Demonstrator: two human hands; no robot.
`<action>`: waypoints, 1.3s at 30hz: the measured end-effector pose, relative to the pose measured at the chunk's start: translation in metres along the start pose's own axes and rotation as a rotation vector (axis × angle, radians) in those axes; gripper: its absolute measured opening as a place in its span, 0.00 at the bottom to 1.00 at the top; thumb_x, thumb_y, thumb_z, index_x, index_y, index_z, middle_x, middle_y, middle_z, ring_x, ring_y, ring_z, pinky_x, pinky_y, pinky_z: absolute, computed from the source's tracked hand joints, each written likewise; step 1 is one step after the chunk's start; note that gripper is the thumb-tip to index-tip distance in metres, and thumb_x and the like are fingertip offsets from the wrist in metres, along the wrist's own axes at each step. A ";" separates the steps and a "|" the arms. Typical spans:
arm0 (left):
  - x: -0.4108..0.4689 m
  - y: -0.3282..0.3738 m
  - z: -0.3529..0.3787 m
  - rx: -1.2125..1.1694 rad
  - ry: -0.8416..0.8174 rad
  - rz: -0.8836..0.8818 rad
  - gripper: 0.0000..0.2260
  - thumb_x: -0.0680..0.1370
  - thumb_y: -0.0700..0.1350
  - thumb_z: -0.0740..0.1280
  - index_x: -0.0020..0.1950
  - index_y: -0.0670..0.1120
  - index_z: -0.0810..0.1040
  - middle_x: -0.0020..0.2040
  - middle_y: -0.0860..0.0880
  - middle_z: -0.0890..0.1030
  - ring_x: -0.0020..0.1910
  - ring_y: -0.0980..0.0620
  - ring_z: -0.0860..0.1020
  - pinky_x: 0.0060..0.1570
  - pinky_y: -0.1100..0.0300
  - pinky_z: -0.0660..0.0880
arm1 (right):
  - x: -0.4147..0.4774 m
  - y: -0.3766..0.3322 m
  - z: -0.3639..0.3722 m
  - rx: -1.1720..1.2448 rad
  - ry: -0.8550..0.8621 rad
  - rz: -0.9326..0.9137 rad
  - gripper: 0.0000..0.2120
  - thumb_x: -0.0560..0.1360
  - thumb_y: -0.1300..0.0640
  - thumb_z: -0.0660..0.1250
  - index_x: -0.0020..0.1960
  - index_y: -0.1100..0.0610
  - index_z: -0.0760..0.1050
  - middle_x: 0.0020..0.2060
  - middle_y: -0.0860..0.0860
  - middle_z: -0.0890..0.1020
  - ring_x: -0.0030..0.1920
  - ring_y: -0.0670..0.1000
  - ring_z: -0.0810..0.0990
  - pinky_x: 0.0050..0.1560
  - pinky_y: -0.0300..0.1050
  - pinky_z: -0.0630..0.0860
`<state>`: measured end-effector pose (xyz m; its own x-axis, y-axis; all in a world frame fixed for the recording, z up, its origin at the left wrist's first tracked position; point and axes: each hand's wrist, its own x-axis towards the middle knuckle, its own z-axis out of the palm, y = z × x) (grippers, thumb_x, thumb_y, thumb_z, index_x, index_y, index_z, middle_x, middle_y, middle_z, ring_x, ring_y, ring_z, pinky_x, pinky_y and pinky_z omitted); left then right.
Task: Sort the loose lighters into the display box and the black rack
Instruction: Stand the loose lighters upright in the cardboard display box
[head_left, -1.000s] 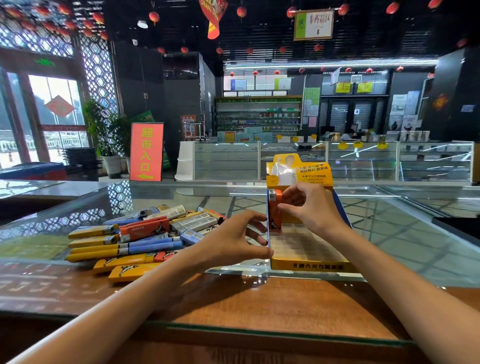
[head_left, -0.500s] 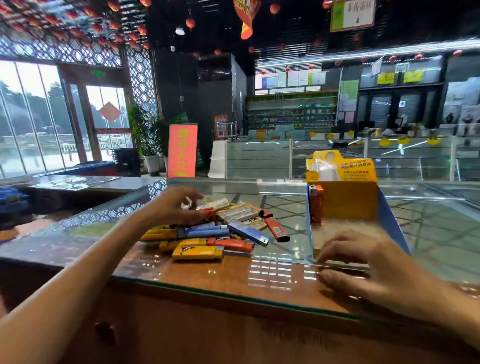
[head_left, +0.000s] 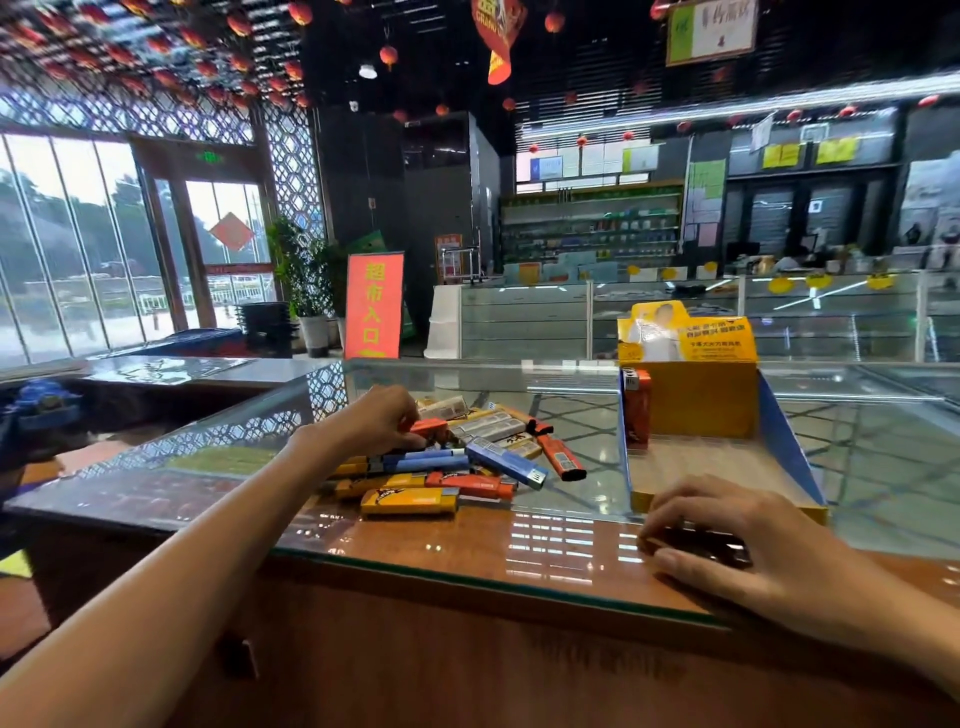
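A pile of loose lighters (head_left: 457, 462) in yellow, blue, orange and grey lies on the glass counter, left of centre. My left hand (head_left: 374, 421) rests on the far side of the pile, fingers closed on an orange lighter (head_left: 430, 428). The yellow and blue display box (head_left: 789, 447) stands to the right, with one orange lighter (head_left: 636, 410) upright in its back left corner. My right hand (head_left: 737, 540) lies flat on the counter just in front of the box, fingers apart. A dark shape (head_left: 727, 548) shows under its fingers; I cannot tell what it is.
The counter has a glass top (head_left: 519, 395) and a wooden front strip (head_left: 467, 551) near me. A lower dark counter (head_left: 156, 374) joins at the left. Glass showcases (head_left: 519, 322) and an orange sign (head_left: 373, 306) stand far behind.
My right hand left the orange lighter standing in the box and came down to the counter in front of it. My left hand moved from the box to the pile and closed on an orange lighter.
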<state>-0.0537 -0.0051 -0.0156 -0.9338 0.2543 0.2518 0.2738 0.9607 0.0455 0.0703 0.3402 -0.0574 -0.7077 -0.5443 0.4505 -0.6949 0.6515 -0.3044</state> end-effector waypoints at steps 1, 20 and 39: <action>0.001 0.000 -0.001 -0.017 0.004 -0.006 0.10 0.76 0.46 0.68 0.52 0.40 0.78 0.43 0.49 0.74 0.40 0.54 0.70 0.33 0.67 0.60 | 0.000 0.000 0.000 0.005 0.000 0.002 0.16 0.69 0.37 0.62 0.51 0.42 0.79 0.49 0.33 0.76 0.53 0.36 0.75 0.52 0.32 0.71; 0.053 0.024 0.015 -0.165 -0.077 -0.116 0.12 0.77 0.44 0.66 0.53 0.35 0.74 0.42 0.44 0.74 0.42 0.48 0.71 0.41 0.60 0.67 | -0.001 0.002 -0.002 0.041 -0.039 0.035 0.18 0.69 0.35 0.63 0.54 0.42 0.77 0.51 0.34 0.74 0.55 0.36 0.73 0.52 0.30 0.72; 0.042 0.146 0.004 -1.592 -0.342 0.221 0.08 0.76 0.30 0.60 0.51 0.38 0.74 0.43 0.45 0.85 0.40 0.53 0.83 0.35 0.61 0.79 | 0.017 0.014 -0.033 0.097 0.301 0.133 0.06 0.74 0.56 0.68 0.50 0.50 0.78 0.42 0.43 0.82 0.43 0.41 0.80 0.45 0.37 0.78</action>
<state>-0.0538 0.1464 -0.0025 -0.7918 0.5819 0.1854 0.1456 -0.1151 0.9826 0.0529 0.3576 -0.0269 -0.7337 -0.2677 0.6245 -0.6179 0.6453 -0.4492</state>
